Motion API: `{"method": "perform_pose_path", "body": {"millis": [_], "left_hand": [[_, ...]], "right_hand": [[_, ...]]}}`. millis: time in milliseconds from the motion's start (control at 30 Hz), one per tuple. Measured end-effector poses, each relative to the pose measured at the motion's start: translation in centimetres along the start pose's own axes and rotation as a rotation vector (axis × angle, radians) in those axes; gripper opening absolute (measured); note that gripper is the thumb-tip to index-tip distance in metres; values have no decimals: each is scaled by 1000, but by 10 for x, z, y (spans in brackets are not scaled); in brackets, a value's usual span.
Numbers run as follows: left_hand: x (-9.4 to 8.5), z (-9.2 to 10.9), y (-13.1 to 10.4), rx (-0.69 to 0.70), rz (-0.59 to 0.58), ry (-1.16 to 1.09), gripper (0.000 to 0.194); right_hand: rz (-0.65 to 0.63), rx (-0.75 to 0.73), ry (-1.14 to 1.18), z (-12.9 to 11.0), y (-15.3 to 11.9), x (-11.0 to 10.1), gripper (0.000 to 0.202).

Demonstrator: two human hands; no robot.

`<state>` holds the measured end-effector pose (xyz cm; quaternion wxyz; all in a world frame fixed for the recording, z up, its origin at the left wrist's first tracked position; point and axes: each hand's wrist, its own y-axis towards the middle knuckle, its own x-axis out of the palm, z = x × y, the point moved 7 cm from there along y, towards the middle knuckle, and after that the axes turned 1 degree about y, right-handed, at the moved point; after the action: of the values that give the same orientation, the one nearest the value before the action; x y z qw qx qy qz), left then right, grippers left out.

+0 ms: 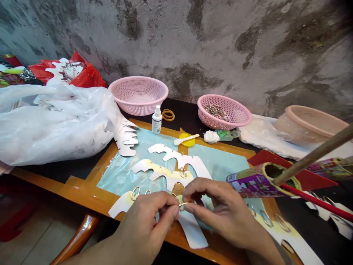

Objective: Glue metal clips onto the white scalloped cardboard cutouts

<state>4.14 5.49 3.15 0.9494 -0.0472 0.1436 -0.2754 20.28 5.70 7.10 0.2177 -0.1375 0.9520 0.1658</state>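
Observation:
My left hand (pixel 150 221) is closed in a pinch at one end of a small oval metal ring (pixel 182 205). The other end of that ring is pinched by the thumb and fingers of my right hand (pixel 220 211). Under the hands lies a white scalloped card strip (pixel 121 204) with several metal rings standing in its edge; the hands hide its middle. Just beyond it, a second strip (pixel 157 171) has yellowish smears and one ring (pixel 183 172) on it. A third strip (pixel 190 162), curved and white, lies behind that.
Behind the blue sheet (pixel 228 156) stand a white bottle (pixel 157 120), a yellow lid (pixel 186 140) with a small spatula, and a pink basket (pixel 224 110) of rings. A purple can (pixel 245 182) with sticks leans at right. A white plastic bag (pixel 55 125) bulges at left.

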Motion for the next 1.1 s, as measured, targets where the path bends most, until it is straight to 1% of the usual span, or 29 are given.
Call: {"method": "perform_pose_path", "body": {"millis": [67,133,167,200,233,267,333,400,433,500,600,700,800,967,1100], "left_hand": [[2,-3,0,-20,9,-89,31],[4,-11,1,-96,14,-200,34],[4,-15,2,-127,20,-213,36],[3,-18,3,-132,30,-180,37],[1,-18,4,-96,52,-103,37],[-2,-14,5,-11,85,13,36],[-5,-2,2,249,168,335,32],[5,7,-5,499,211,677,32],[12,6,-9,578,203,823,35],[25,-1,-12,647,161,1025,45],[34,-9,-15,674,119,1145,54],[35,-12,-16,676,96,1166,55],[33,-8,-15,658,90,1144,57],[31,0,-15,635,109,1119,55],[32,2,-14,622,94,1120,55]], "right_hand": [[18,101,50,10,1,0,8],[-6,158,120,18,2,2,14],[-23,176,156,21,3,4,17],[-25,190,180,23,4,5,18],[-7,202,176,25,6,4,18],[18,208,136,27,10,2,18],[42,193,-25,29,19,-2,17],[0,150,-201,29,33,-2,15],[-48,127,-276,31,40,0,15],[-155,84,-397,35,53,7,14],[-258,43,-512,44,64,16,14],[-274,19,-567,51,68,22,16],[-297,-18,-612,54,68,27,18],[-276,-66,-651,57,68,29,17],[-233,-101,-676,50,64,25,15]]}}
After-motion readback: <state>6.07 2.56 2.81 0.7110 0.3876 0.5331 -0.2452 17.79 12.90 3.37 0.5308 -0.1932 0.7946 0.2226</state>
